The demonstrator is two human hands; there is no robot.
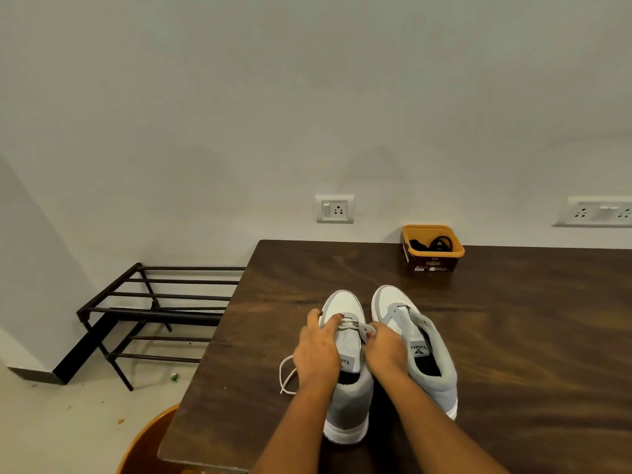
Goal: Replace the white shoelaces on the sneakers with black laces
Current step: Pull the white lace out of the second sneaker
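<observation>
Grip of left hand (pixel 318 350) and right hand (pixel 386 350): pinch on white lace (pixel 348 325), exact contact blurred.

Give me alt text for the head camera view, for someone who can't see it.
The left hand and right hand pinch the white lace at the lower eyelets of a grey-and-white sneaker on a wooden table. A second sneaker stands beside it unlaced; black laces lie in a yellow-rimmed tub by the wall.
</observation>
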